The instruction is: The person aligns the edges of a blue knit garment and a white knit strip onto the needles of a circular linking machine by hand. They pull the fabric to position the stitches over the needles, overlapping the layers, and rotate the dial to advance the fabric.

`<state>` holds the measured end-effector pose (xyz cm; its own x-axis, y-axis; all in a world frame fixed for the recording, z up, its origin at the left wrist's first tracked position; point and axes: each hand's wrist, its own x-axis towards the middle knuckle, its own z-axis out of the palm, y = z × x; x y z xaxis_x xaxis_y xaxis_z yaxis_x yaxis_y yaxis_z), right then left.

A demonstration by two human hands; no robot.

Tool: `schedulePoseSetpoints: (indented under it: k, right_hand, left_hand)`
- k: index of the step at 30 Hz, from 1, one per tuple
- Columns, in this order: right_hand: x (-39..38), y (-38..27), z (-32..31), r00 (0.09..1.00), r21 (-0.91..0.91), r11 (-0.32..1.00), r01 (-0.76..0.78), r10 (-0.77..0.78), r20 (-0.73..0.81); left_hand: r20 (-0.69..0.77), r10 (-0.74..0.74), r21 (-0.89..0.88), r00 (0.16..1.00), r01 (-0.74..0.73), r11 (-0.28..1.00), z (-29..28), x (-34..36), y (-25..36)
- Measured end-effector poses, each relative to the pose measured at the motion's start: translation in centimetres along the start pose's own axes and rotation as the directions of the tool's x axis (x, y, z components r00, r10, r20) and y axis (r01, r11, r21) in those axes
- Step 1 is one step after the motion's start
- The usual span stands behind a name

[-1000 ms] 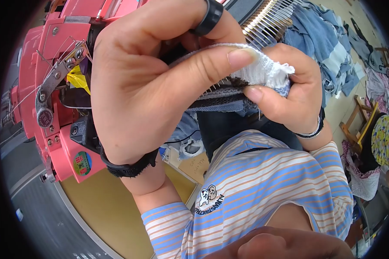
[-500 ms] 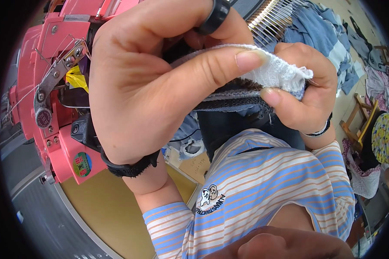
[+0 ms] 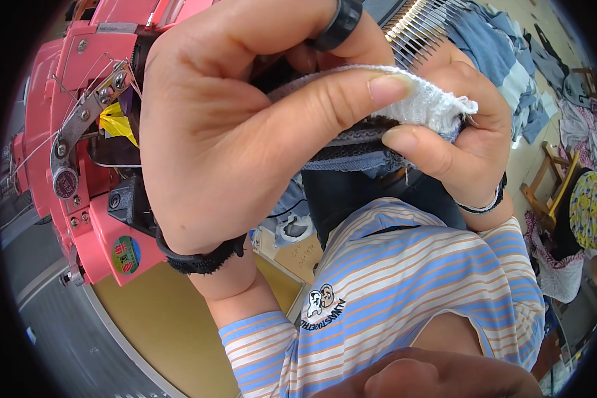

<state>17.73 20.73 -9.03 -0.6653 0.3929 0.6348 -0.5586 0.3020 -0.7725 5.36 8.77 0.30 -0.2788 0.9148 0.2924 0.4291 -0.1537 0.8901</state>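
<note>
A piece of knitted fabric with a white ribbed edge [image 3: 431,106] and grey, black and blue striped layers below it is stretched between my two hands. My left hand [image 3: 232,139], with a black ring on one finger, pinches the white edge under its thumb; its other fingers curl behind the knit. On the other side, my right hand [image 3: 474,142] grips the striped part and the loose corner, thumb in front and fingers behind. Just beyond the fabric is a row of thin metal points [image 3: 418,30]. How the layers meet inside the fold is hidden.
A pink machine [image 3: 53,119] with metal levers and a yellow strip [image 3: 118,123] stands close at my left. Bluish-grey cloth [image 3: 497,53] is heaped at the far right. Further right are a wooden stool [image 3: 550,186] and a flowered yellow cloth [image 3: 592,205].
My right thumb has slid a little left along the knit, and the fingers behind have shifted slightly. The left hand and white edge have moved slightly right.
</note>
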Motion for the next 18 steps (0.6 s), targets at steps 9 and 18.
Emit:
schedulePoseSetpoints:
  k: [9, 18]
  right_hand:
    - [-0.7, -1.1, 1.7, 0.978, 0.180, 0.966, -0.188, 0.201, -0.059]
    - [-0.6, -0.5, 1.6, 0.991, 0.166, 0.983, -0.073, 0.091, -0.103]
  left_hand:
    - [-0.033, -0.008, -0.010, 0.999, 0.008, 1.000, 0.2, 0.0, 0.2]
    - [-0.026, 0.022, -0.001, 0.999, -0.022, 1.000, 0.1, 0.1, -0.1]
